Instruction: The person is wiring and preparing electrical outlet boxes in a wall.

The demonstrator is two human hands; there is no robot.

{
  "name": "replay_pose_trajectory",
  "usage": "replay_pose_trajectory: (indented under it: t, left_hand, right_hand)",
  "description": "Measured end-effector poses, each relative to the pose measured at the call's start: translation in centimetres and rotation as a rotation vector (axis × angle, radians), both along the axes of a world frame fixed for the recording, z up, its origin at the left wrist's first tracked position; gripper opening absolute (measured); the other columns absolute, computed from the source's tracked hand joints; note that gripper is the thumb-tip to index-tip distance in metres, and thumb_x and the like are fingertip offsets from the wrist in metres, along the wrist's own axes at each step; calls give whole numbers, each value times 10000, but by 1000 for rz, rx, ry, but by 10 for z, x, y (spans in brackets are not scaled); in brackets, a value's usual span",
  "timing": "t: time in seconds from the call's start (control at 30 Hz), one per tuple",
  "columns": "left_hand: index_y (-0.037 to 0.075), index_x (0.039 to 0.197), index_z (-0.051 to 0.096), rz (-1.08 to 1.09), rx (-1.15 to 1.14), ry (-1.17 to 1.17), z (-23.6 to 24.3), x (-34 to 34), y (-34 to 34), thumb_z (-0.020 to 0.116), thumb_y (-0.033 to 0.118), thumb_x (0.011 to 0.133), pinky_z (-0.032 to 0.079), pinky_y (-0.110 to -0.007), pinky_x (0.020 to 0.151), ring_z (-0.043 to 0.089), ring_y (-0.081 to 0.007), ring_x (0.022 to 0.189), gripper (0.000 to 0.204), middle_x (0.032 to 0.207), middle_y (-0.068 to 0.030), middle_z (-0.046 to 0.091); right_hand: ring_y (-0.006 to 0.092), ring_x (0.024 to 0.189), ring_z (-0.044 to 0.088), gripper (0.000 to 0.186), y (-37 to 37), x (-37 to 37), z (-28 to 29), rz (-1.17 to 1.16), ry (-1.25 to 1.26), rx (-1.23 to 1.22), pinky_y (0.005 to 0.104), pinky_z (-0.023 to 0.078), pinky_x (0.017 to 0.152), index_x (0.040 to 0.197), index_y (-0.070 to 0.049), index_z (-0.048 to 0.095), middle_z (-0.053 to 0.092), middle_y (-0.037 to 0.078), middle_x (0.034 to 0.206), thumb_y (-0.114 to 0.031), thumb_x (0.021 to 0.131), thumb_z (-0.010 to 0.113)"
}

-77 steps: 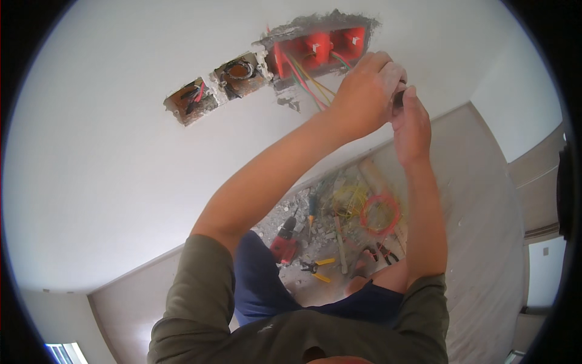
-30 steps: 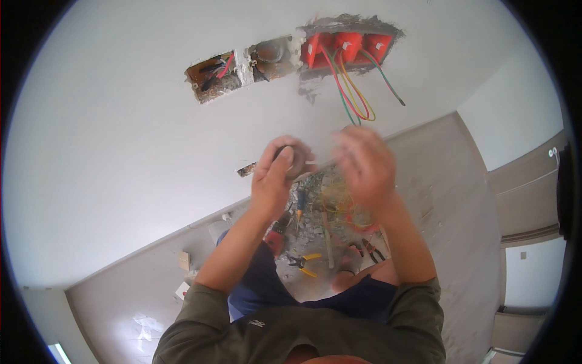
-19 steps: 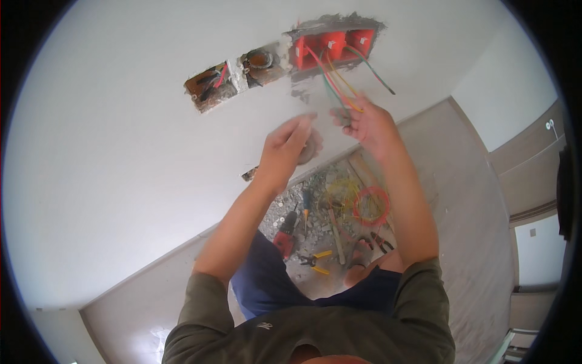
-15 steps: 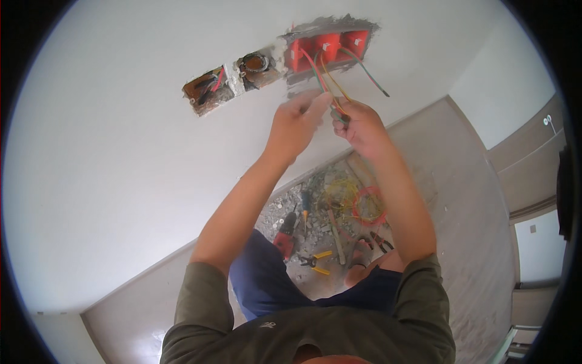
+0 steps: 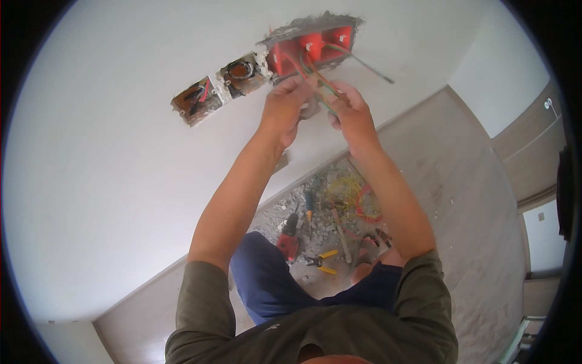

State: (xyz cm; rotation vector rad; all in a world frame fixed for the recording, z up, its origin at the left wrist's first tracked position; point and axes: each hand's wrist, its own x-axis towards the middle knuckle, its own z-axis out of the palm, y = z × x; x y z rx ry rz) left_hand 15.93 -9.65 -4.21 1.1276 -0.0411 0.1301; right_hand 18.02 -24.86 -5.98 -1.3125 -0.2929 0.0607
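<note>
Three red junction boxes sit side by side in a cut-out in the white wall, with grey mortar round them. Red, green and yellow wires come out of the left and middle boxes down to my hands. My left hand pinches these wires close below the boxes. With its fingers closed, my right hand grips the same wires a little further right. Their ends are hidden by my fingers. A separate dark green wire sticks out of the right box, touched by neither hand.
Left of the boxes are two rough wall holes with wires inside. On the floor below lie rubble, a red drill, yellow-handled pliers, a screwdriver, a hammer-like wooden handle and loose yellow and red wire coils.
My left hand has come up onto the wires just under the boxes. My right hand has risen slightly, still gripping the wires. The whole view has shifted a little.
</note>
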Motion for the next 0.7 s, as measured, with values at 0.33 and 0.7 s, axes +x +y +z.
replay_pose_trajectory:
  t: [0.33,0.7]
  left_hand:
    - [66,1101,650,-91,-107,97,3,-1,0,634,233,960,556,-354,796,623,-119,817,220,911,-20,661]
    - [9,940,696,330,458,52,-15,-5,-25,662,298,937,478,-255,580,574,-81,655,292,790,-38,673]
  right_hand:
    - [105,670,541,230,-46,3,7,358,432,333,246,434,565,1072,-10,637,616,15,844,-200,942,639]
    - [155,868,648,282,-45,6,-1,382,297,-16,277,538,778,1131,8,628,676,86,1033,-205,947,637]
